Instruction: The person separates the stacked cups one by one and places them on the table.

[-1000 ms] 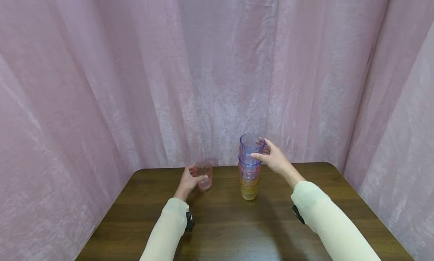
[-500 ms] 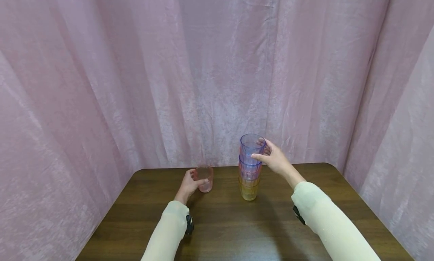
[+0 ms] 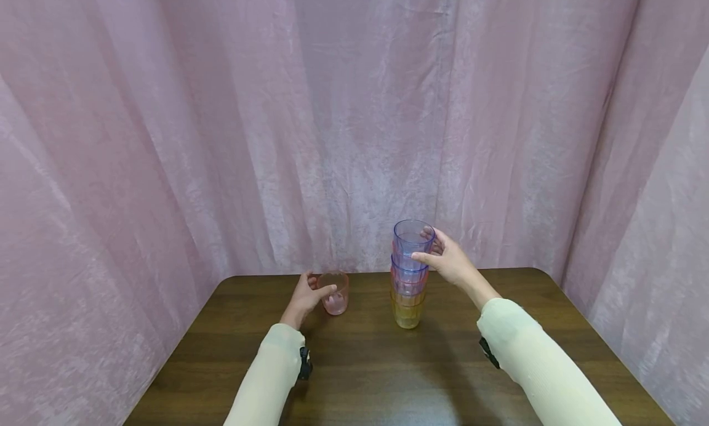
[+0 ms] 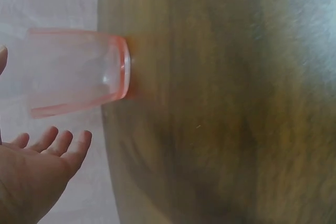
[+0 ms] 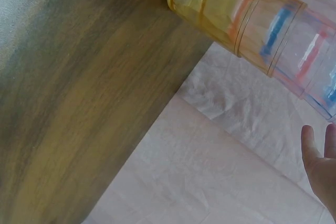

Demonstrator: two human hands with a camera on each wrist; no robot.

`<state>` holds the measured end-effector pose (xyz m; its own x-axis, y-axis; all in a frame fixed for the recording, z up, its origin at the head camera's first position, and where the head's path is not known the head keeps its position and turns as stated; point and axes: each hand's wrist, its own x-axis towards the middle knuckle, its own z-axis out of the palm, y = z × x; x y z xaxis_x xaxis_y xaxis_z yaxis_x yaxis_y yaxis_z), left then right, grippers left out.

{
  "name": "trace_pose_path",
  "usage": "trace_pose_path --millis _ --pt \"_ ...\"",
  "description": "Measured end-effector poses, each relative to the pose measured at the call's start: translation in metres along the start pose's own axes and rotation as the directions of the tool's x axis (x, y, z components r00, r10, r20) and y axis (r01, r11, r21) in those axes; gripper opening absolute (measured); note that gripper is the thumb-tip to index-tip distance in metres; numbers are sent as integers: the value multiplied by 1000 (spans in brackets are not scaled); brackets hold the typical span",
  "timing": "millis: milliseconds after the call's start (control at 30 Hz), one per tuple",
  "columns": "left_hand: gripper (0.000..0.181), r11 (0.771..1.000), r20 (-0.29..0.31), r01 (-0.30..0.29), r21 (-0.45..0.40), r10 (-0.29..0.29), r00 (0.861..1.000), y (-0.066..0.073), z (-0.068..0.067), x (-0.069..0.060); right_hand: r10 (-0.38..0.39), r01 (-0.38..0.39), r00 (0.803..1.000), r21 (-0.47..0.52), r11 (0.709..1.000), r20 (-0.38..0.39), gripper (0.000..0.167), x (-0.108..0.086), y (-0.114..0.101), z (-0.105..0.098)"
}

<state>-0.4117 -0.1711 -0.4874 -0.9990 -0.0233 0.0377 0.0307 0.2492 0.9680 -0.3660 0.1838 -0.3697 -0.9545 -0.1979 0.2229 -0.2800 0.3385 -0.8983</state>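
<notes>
A clear pink plastic cup (image 3: 336,300) stands upright near the table's back edge, left of a stack. Beside it is my left hand (image 3: 302,297); the left wrist view shows a gap between the relaxed fingers (image 4: 63,142) and the cup (image 4: 76,72). The tall stack of nested cups has a yellow cup (image 3: 407,317) at the bottom, orange, blue and pink tints above, and a blue cup (image 3: 404,244) on top. My right hand (image 3: 451,261) holds that top cup, thumb in front and fingers behind. Only part of this hand (image 5: 323,171) shows in the right wrist view.
A brown wood-grain table (image 3: 376,377) lies under the cups, with rounded back corners. Pink curtains (image 3: 354,136) hang behind and at both sides. Each pale sleeve (image 3: 268,367) has a black device (image 3: 305,363) strapped at the wrist.
The pink cup has come down a little onto the table. My left hand has let go of it and drawn slightly left. My right hand stays at the stack's top.
</notes>
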Motion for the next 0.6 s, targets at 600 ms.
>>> trace_pose_path --millis 600 --pt "99 992 8 -13 124 12 1000 55 -28 13 -15 15 1000 -1 1000 15 90 -2 -1 0"
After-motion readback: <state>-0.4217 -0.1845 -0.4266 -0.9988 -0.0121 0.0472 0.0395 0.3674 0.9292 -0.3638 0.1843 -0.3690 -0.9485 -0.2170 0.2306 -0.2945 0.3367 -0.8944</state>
